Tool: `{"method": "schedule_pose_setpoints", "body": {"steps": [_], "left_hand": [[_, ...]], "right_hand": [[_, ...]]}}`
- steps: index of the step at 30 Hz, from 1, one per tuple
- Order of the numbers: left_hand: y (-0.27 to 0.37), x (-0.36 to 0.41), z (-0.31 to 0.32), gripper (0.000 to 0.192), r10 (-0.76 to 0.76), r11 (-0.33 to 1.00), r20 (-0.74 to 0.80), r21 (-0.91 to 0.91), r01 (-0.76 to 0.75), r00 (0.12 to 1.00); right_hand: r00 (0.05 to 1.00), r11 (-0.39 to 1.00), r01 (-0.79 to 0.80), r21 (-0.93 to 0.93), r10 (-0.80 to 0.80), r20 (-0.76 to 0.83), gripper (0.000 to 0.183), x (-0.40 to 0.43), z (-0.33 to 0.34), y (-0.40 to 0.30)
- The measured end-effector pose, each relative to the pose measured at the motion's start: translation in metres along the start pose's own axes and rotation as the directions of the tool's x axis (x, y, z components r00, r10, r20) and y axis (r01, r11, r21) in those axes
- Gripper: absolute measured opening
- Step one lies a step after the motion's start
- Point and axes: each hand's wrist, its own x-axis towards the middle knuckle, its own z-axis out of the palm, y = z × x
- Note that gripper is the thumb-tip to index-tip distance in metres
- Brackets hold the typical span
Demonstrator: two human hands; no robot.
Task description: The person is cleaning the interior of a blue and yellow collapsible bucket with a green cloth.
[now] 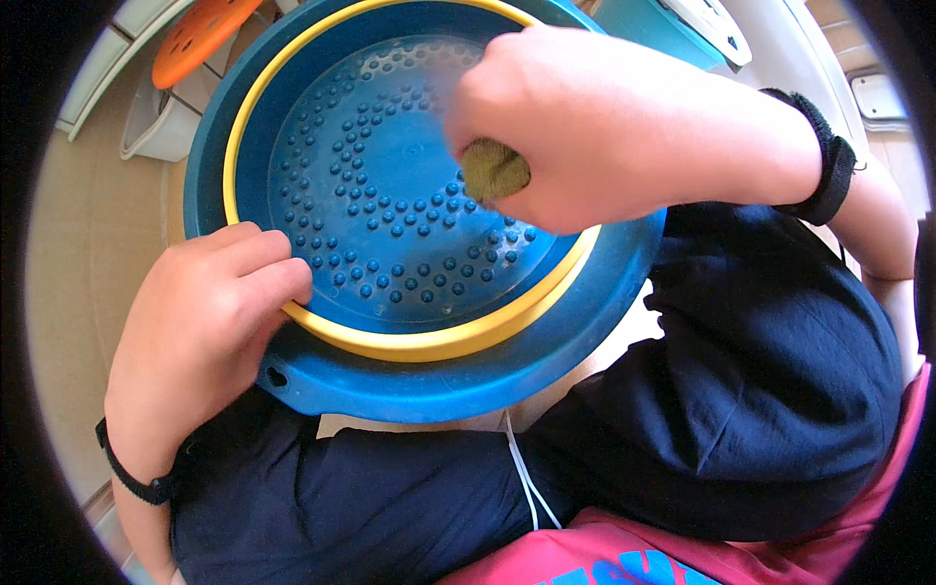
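Observation:
A round blue plastic basin (409, 398) with a yellow ring (409, 347) inside its rim lies before me, its floor covered in raised round bumps. My left hand (219, 292) grips the yellow ring at the basin's near left side, the thumb hidden. Over the right part of the basin, my right hand (556, 131) is closed around an olive-green cloth or sponge (496, 170), of which only one bunched end shows; its far edge is blurred. Near my left hand, the basin's outer rim has a small hole.
An orange perforated seat or board (201, 40) stands at the upper left, above a white plastic bin (172, 128). A teal container (658, 33) is at the upper right, beside a white surface. My knees in dark trousers (424, 475) are close to the basin's near edge.

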Motion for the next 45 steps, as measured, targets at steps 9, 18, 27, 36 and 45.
{"method": "schedule_pose_setpoints", "body": {"steps": [9, 18, 27, 36, 45], "left_hand": [[0.026, 0.024, -0.004, 0.023, 0.06, 0.96, -0.095, -0.267, -0.083, 0.994], [0.021, 0.033, -0.006, 0.013, 0.037, 0.951, -0.063, -0.305, -0.054, 0.997], [0.026, 0.042, -0.012, 0.013, 0.034, 0.97, -0.01, -0.239, -0.035, 0.999], [0.024, 0.048, -0.015, 0.012, 0.032, 0.964, 0.011, -0.265, -0.028, 0.999], [0.026, 0.052, -0.019, 0.012, 0.045, 0.964, 0.037, -0.262, -0.033, 0.998]], "right_hand": [[0.943, 0.917, 0.297, 0.266, -0.326, 0.071, 0.015, 0.003, 0.025, 0.013], [0.928, 0.927, 0.356, 0.118, -0.366, 0.076, 0.014, 0.014, 0.034, 0.02], [0.846, 0.854, 0.52, 0.006, -0.516, 0.131, 0.012, 0.017, 0.027, 0.031], [0.821, 0.822, 0.557, 0.121, -0.567, 0.067, 0.019, 0.021, 0.038, 0.034], [0.892, 0.896, 0.442, -0.031, -0.436, 0.122, 0.016, 0.013, 0.019, 0.027]]}}
